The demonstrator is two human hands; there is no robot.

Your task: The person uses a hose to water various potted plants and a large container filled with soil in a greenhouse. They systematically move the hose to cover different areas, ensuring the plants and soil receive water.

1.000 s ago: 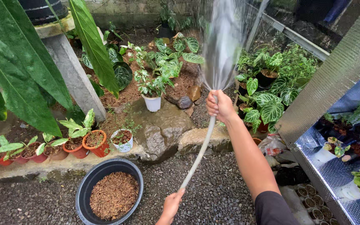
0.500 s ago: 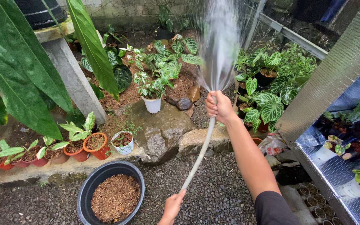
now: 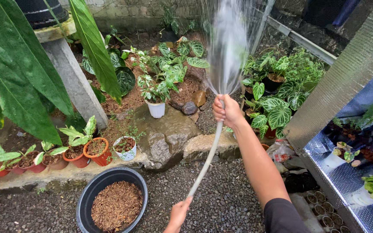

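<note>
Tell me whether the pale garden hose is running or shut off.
Running. A wide fan of water sprays up from the end of the pale garden hose, where the right hand grips it; the left hand holds it lower down.

Soft, even daylight over a sharp, wide view

No hard shadows fall; the far plants sit dimmer beneath foliage. Pale glare lies on the metal bench point(image 3: 324, 151) at right and the wet rock point(image 3: 169, 138). The water spray point(image 3: 227, 47) is motion-blurred; big near-left leaves point(image 3: 18, 82) loom, stretched by edge distortion.
</note>
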